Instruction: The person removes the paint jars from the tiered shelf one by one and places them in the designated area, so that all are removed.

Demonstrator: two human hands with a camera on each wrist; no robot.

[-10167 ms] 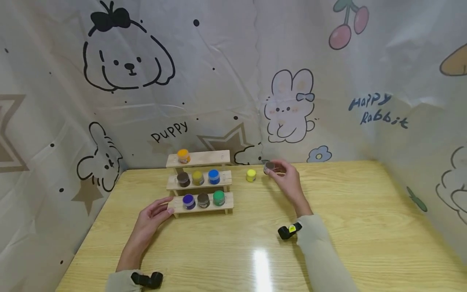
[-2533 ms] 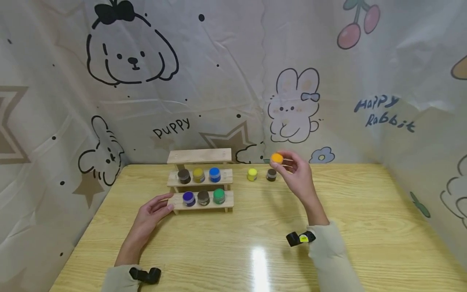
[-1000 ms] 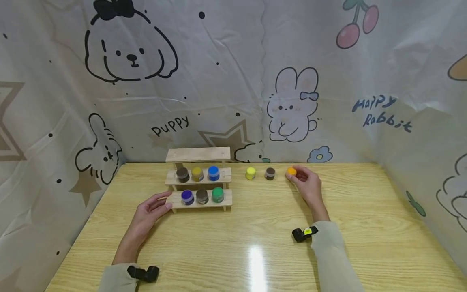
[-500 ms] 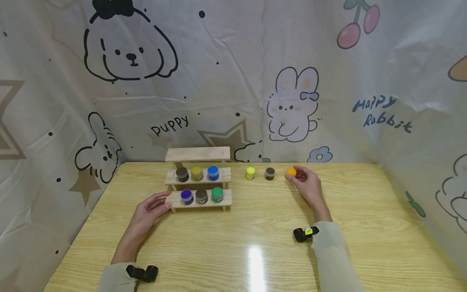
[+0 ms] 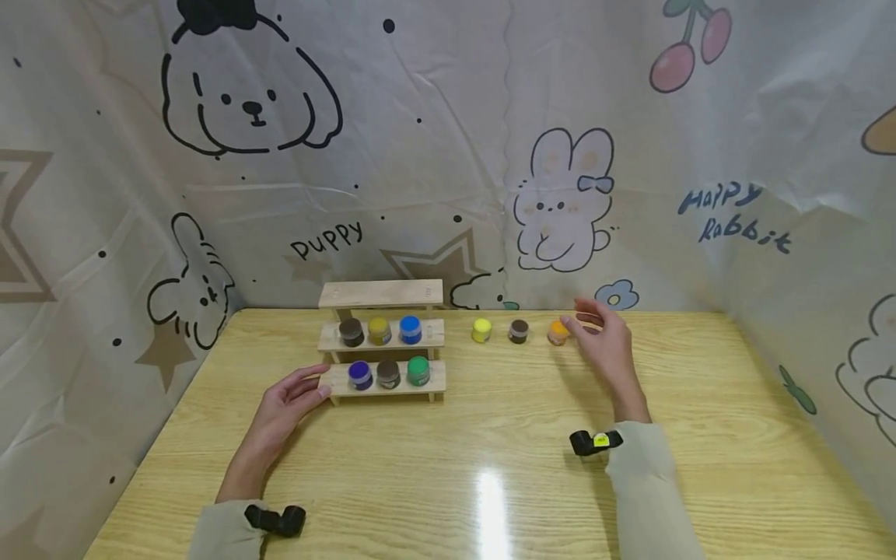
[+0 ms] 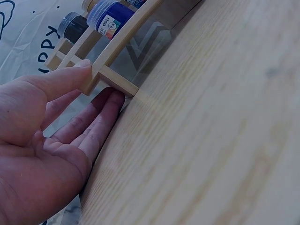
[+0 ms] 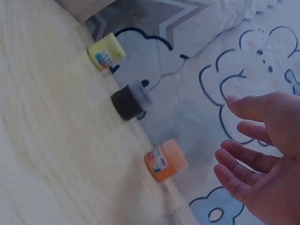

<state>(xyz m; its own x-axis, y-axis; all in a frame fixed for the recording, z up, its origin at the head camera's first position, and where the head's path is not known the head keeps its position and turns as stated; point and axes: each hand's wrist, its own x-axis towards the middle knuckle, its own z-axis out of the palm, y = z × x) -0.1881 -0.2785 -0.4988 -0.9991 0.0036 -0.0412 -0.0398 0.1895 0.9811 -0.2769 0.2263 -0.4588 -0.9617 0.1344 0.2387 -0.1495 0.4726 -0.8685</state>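
Observation:
A three-tier wooden display rack (image 5: 381,293) stands near the back wall. My left hand (image 5: 290,404) holds the left end of its lowest tier. In the left wrist view the thumb (image 6: 70,79) lies on the shelf's end and the fingertips touch its leg. My right hand (image 5: 605,346) is raised just right of an orange paint jar (image 5: 557,334), its fingers apart and holding nothing. A gap separates hand and orange jar (image 7: 165,160) in the right wrist view. Left of that jar, a dark paint jar (image 5: 518,332) and a yellow paint jar (image 5: 481,330) stand upright on the table.
On the middle tier are dark, mustard (image 5: 379,331) and blue (image 5: 410,330) jars. Purple (image 5: 360,375), dark brown and green (image 5: 418,371) jars occupy the lowest tier. The top tier is bare. A patterned cloth (image 5: 448,155) hangs along the table's (image 5: 420,467) back.
Earlier, my right hand set down the dark jar, then the orange one from the top tier. Now it has let go of the orange jar and moved up and right. My left hand stays put.

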